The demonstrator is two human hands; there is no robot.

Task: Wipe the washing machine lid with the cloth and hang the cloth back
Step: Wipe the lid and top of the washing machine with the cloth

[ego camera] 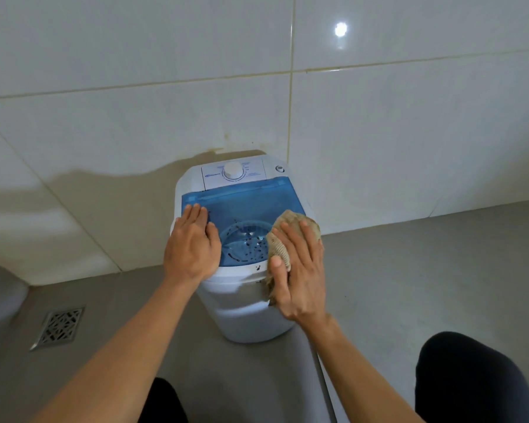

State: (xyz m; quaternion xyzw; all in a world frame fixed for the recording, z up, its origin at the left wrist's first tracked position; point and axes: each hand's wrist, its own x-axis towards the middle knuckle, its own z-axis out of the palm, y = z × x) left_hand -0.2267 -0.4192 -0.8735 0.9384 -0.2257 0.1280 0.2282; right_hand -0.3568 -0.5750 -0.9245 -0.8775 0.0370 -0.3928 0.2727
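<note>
Two dark-clad knees were seen at the bottom of the frame, nearest the lens. Just above, right of centre, the right hand (300, 270) was laid flat over the cloth (290, 230), fingers straight and together, thumb alongside, the beige rag pressed onto the right edge of the lid (245, 203). The cloth was judged soft, light and limp; it could be bunched anywhere, best gathered under the palm. Left of centre, the left hand (193, 242) was spread flat on the lid's left edge, fingers extended, nothing held. The blue translucent lid was judged smooth, rigid, likely slippery when damp. Beyond, the white dial (233, 171) and the tiled wall (135, 56) were seen.
</note>
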